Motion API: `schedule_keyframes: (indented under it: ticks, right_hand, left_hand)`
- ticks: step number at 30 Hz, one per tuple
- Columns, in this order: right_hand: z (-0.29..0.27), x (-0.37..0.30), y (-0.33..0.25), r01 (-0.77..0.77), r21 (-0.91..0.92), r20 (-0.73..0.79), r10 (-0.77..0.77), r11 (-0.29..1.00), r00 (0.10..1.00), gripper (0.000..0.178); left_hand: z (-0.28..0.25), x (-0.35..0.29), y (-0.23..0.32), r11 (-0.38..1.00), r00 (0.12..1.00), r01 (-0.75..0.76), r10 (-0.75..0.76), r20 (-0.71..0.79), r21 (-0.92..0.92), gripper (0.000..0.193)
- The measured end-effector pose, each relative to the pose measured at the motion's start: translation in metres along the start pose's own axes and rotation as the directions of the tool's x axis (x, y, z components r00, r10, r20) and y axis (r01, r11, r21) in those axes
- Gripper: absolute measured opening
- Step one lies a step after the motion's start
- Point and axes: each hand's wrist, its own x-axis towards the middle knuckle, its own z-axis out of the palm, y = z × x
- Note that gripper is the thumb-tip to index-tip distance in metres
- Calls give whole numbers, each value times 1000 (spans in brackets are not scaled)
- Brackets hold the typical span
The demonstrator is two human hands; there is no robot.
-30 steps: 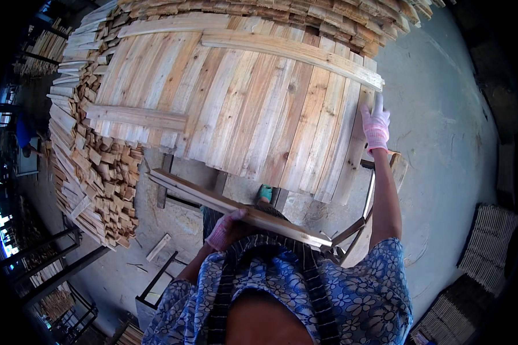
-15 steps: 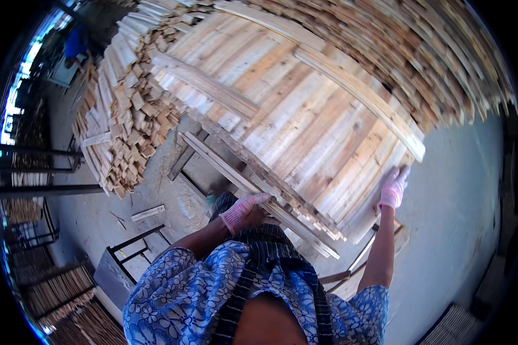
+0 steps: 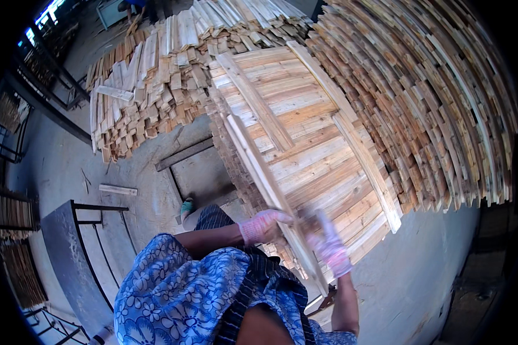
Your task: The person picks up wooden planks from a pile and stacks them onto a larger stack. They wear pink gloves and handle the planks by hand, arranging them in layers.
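Observation:
My left hand (image 3: 266,225), in a pink-and-white knit glove, is closed around a long narrow wooden slat (image 3: 262,164). The slat runs lengthwise along the near left edge of a stack of planks (image 3: 322,152), whose top layer lies side by side like a panel. My right hand (image 3: 328,247), gloved alike, is smeared by motion just right of the slat, over the planks' near end. Whether it holds anything is unclear. Other slats lie across the planks: one on the left part (image 3: 256,103) and one along the right edge (image 3: 367,167).
A tall pile of boards (image 3: 426,115) borders the planks on the right. A heap of short wood pieces (image 3: 155,92) lies far left. A dark metal-framed table (image 3: 69,247) stands at my left. One loose wood piece (image 3: 118,190) lies on the floor. Another person (image 3: 141,7) bends at the back.
My view has turned, so the planks appear rotated. My left hand has brought the slat up against the planks' edge. My right hand has left the far right corner and moved in beside the slat.

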Motion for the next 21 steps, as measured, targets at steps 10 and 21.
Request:
schedule_keyframes:
  ticks: [10,21]
  right_hand:
    - [48,-1,21,-108,-611,-140,27,784,990,68]
    - [55,2,30,-172,-593,-161,94,787,982,58]
  left_hand:
    - [-4,-37,99,285,991,-9,132,-30,958,52]
    - [-80,80,330,-887,943,223,302,142,405,64]
